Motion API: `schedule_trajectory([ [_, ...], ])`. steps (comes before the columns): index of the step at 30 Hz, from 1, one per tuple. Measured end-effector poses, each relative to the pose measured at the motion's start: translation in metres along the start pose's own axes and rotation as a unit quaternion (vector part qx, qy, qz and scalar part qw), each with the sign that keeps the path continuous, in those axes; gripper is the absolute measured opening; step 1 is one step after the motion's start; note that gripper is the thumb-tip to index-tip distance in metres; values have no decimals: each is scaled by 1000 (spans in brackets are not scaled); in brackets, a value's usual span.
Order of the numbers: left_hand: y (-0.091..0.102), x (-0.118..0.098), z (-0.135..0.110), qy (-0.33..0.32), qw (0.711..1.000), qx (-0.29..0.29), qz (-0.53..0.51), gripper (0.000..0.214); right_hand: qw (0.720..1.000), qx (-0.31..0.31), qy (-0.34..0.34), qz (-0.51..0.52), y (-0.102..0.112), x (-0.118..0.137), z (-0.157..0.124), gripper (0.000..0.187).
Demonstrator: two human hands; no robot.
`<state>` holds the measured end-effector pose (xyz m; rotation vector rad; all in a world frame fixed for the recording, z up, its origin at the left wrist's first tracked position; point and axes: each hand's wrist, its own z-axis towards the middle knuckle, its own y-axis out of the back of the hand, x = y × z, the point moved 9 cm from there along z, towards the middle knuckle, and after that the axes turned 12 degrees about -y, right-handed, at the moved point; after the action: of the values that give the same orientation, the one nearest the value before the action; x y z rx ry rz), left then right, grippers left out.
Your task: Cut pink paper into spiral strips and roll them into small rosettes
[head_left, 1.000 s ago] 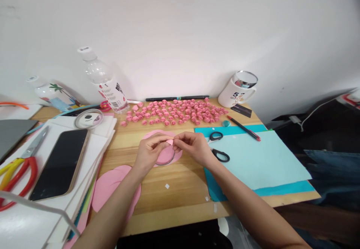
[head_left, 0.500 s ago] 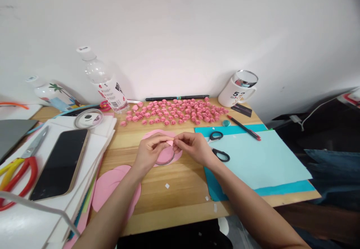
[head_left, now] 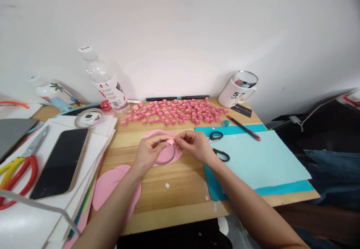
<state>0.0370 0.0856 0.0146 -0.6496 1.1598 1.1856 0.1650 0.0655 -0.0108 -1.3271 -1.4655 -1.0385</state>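
Between my left hand and my right hand, a small strip of pink paper is pinched at the fingertips. Both hands are closed, thumbs against forefingers, and fingers partly hide the strip. Under them lies a round pink paper piece with a spiral strip or curved cut edge along it. Behind the hands, many small rolled pink paper roses are spread in rows on the wooden desk. Pink paper circles overlap beside my left forearm. Black-handled scissors lie right of my right hand.
Turquoise and pale blue sheets lie at right under a pen. A mug and a bottle stand by the wall. At left, a phone and red-yellow scissors rest on stacked paper.
My hands stay almost in place, still pinching the pink strip. The fingers of my right hand have shifted slightly, and the camera view has moved a little.
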Motion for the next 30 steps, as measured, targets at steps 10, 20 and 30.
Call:
schedule_trajectory([
  [10, 1, 3, 0, 0, 1000, -1, -7, 8, 1000, 14, 9, -13, -4, 4, -3, 24],
  [20, 12, 31, -7, 121, 956, -115, -242, 19, 998, 25, 48, -17, 3, 19, -5, 29],
  [30, -10, 27, -9, 163, 909, -45, -380, 13, 944, -123, 253, -173, 3, 41, -25, 8],
])
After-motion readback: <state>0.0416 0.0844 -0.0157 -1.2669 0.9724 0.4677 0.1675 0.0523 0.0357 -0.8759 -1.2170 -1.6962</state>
